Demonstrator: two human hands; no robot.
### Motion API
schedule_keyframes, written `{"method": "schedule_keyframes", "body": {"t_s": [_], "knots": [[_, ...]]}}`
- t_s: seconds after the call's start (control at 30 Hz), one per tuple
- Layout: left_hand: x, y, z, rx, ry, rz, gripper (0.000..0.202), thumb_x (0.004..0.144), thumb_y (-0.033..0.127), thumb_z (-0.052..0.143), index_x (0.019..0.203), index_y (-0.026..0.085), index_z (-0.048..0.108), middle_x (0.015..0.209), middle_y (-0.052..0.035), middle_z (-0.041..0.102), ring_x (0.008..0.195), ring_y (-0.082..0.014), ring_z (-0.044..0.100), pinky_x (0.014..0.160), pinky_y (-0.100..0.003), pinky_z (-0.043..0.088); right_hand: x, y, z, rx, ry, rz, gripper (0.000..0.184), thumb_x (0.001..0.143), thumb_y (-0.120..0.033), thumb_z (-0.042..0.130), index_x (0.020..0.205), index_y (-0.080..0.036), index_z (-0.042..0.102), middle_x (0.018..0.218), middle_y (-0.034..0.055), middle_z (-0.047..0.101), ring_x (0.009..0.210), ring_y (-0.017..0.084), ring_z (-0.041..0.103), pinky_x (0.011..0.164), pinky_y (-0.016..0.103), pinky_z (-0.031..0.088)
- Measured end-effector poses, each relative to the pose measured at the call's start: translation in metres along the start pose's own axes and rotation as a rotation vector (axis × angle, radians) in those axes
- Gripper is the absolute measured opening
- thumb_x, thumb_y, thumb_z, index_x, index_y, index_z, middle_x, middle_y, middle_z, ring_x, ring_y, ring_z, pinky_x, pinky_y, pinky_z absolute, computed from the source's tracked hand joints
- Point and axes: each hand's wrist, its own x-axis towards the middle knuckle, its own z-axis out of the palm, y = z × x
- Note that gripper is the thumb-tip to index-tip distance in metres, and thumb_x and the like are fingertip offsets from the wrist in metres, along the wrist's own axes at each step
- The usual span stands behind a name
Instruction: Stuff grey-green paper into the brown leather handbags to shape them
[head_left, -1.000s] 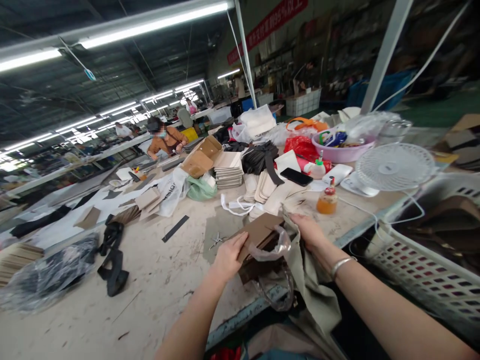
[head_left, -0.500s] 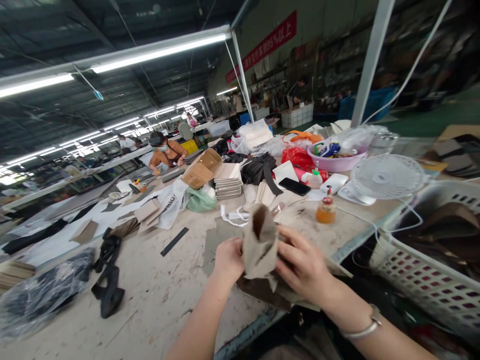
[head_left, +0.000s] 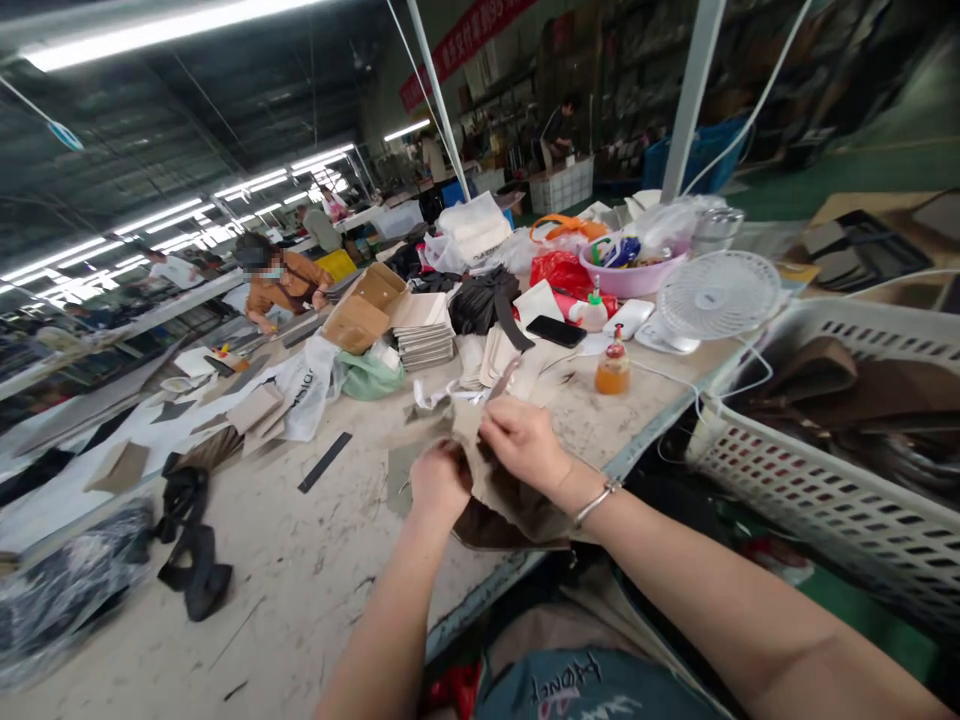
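Both hands grip a piece of beige-brown fabric [head_left: 480, 472] above the near edge of the worktable. My left hand [head_left: 441, 482] is closed on its left side, the fingers curled under and partly hidden. On the upper right side, my right hand [head_left: 521, 440] is closed in a fist around the material. Darker brown material [head_left: 499, 528] hangs below, by the table edge. Behind my left hand a flat grey-green sheet [head_left: 399, 470] lies on the table. The fabric's full shape is hidden by my hands.
Beyond the hands stand an orange glue bottle [head_left: 613, 372], a phone [head_left: 556, 331], a white fan [head_left: 718, 296] and stacked beige pieces [head_left: 422, 332]. A white basket [head_left: 810, 465] of brown pieces sits right. Black straps [head_left: 196, 575] lie left. A co-worker [head_left: 281, 280] works across the table.
The right hand has gone from spread fingers beside the fabric to a closed grip on its top. The fabric's upright open end has folded down. The view has shifted.
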Motion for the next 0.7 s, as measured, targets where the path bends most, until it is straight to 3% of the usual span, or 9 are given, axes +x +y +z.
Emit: {"method": "schedule_keyframes", "body": {"t_s": [0.07, 0.13, 0.17, 0.23, 0.33, 0.4, 0.5, 0.63, 0.7], "knots": [[-0.002, -0.003, -0.003, 0.024, 0.004, 0.014, 0.025, 0.085, 0.033, 0.051, 0.071, 0.019, 0.066, 0.072, -0.0037, 0.06, 0.071, -0.0172, 0.056, 0.059, -0.027, 0.031, -0.001, 0.01, -0.017, 0.025, 0.123, 0.12, 0.034, 0.095, -0.025, 0.034, 0.069, -0.017, 0.053, 0.065, 0.0005, 0.052, 0.06, 0.012, 0.048, 0.054, 0.024, 0.038], [-0.003, -0.007, -0.005, 0.072, 0.02, 0.024, 0.029, 0.087, 0.037, 0.049, 0.072, 0.019, 0.067, 0.07, -0.0027, 0.058, 0.068, -0.0162, 0.055, 0.057, -0.027, 0.028, -0.008, 0.018, -0.046, 0.03, 0.233, 0.199, 0.032, 0.096, -0.026, 0.031, 0.081, -0.016, 0.057, 0.069, 0.001, 0.055, 0.062, 0.013, 0.05, 0.055, 0.024, 0.04], [-0.004, -0.009, -0.005, 0.1, 0.033, 0.023, 0.03, 0.088, 0.038, 0.049, 0.072, 0.019, 0.067, 0.07, -0.0025, 0.058, 0.068, -0.0162, 0.055, 0.057, -0.028, 0.028, -0.013, 0.02, -0.065, 0.032, 0.312, 0.23, 0.024, 0.094, -0.027, 0.039, 0.086, -0.016, 0.059, 0.072, 0.0009, 0.058, 0.065, 0.013, 0.053, 0.057, 0.024, 0.041], [-0.005, -0.013, -0.003, 0.142, 0.063, 0.01, 0.031, 0.088, 0.039, 0.049, 0.073, 0.019, 0.067, 0.07, -0.0026, 0.06, 0.068, -0.0167, 0.057, 0.057, -0.028, 0.029, -0.03, 0.021, -0.108, -0.17, 0.367, 0.254, 0.014, 0.087, -0.024, 0.051, 0.09, -0.019, 0.063, 0.074, 0.0007, 0.061, 0.068, 0.015, 0.056, 0.062, 0.026, 0.043], [-0.007, -0.016, 0.001, 0.144, 0.103, -0.017, 0.029, 0.088, 0.04, 0.051, 0.077, 0.02, 0.069, 0.072, -0.003, 0.062, 0.071, -0.0184, 0.059, 0.059, -0.028, 0.032, -0.064, 0.02, -0.166, -0.589, 0.281, 0.297, 0.023, 0.085, -0.026, 0.053, 0.104, -0.023, 0.064, 0.089, 0.0069, 0.065, 0.085, 0.024, 0.061, 0.076, 0.036, 0.046], [-0.01, -0.017, 0.004, 0.114, 0.125, -0.01, 0.025, 0.087, 0.039, 0.052, 0.09, 0.021, 0.07, 0.078, -0.0023, 0.065, 0.076, -0.0188, 0.061, 0.061, -0.027, 0.035, -0.091, 0.018, -0.187, -0.659, 0.135, 0.291, 0.03, 0.085, -0.028, 0.053, 0.114, -0.027, 0.06, 0.097, 0.0088, 0.065, 0.094, 0.028, 0.061, 0.081, 0.038, 0.046], [-0.014, -0.015, 0.009, 0.081, 0.148, 0.006, 0.029, 0.086, 0.038, 0.054, 0.111, 0.026, 0.064, 0.088, -0.0006, 0.065, 0.082, -0.019, 0.062, 0.064, -0.027, 0.037, -0.132, 0.011, -0.179, -0.481, -0.198, 0.222, 0.036, 0.085, -0.026, 0.052, 0.12, -0.027, 0.054, 0.103, 0.0068, 0.065, 0.091, 0.023, 0.063, 0.079, 0.035, 0.05], [-0.018, -0.013, 0.014, 0.098, 0.129, 0.019, 0.031, 0.088, 0.04, 0.051, 0.113, 0.027, 0.063, 0.085, -0.0009, 0.062, 0.08, -0.0195, 0.061, 0.064, -0.028, 0.039, -0.172, -0.006, -0.119, -0.452, -0.607, 0.142, 0.055, 0.084, -0.014, 0.049, 0.137, -0.025, 0.041, 0.123, 0.0094, 0.056, 0.103, 0.022, 0.059, 0.084, 0.032, 0.05], [-0.02, -0.014, 0.014, 0.084, 0.124, 0.021, 0.03, 0.089, 0.04, 0.048, 0.11, 0.026, 0.065, 0.085, -0.0017, 0.061, 0.08, -0.0196, 0.061, 0.065, -0.028, 0.04, -0.177, -0.008, -0.088, -0.444, -0.701, 0.074, 0.057, 0.082, -0.009, 0.047, 0.136, -0.027, 0.042, 0.129, 0.0097, 0.052, 0.101, 0.022, 0.058, 0.083, 0.033, 0.05]]}}
